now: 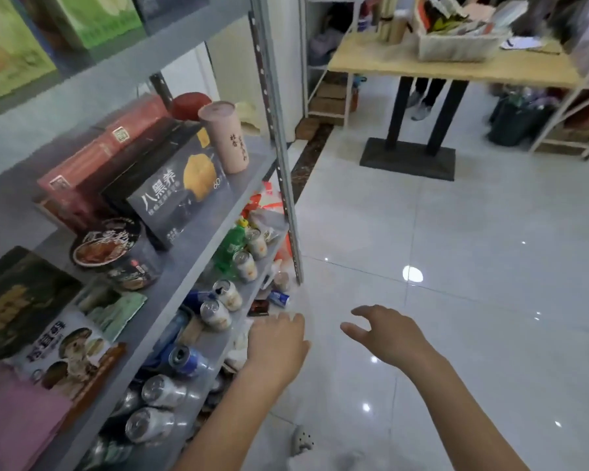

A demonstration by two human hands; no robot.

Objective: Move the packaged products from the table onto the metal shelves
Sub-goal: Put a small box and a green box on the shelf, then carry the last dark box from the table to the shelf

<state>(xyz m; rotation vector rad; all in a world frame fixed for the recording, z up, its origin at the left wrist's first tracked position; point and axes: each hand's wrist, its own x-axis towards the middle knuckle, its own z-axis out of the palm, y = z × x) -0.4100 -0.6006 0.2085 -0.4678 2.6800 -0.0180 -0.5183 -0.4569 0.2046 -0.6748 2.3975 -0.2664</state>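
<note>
Head view: both hands are seen empty beside the metal shelves (pixel 198 253); the left hand (pixel 279 341), grip loosely spread, lies against the lower shelf's edge, and the right hand (pixel 388 334), grip wide, hangs over the floor. The remaining packaged products (pixel 456 18) sit in a basket on the worktop (pixel 456 68), well beyond the shelves. A return step is judged underway; next, the worktop must be reached and a package grasped.
</note>
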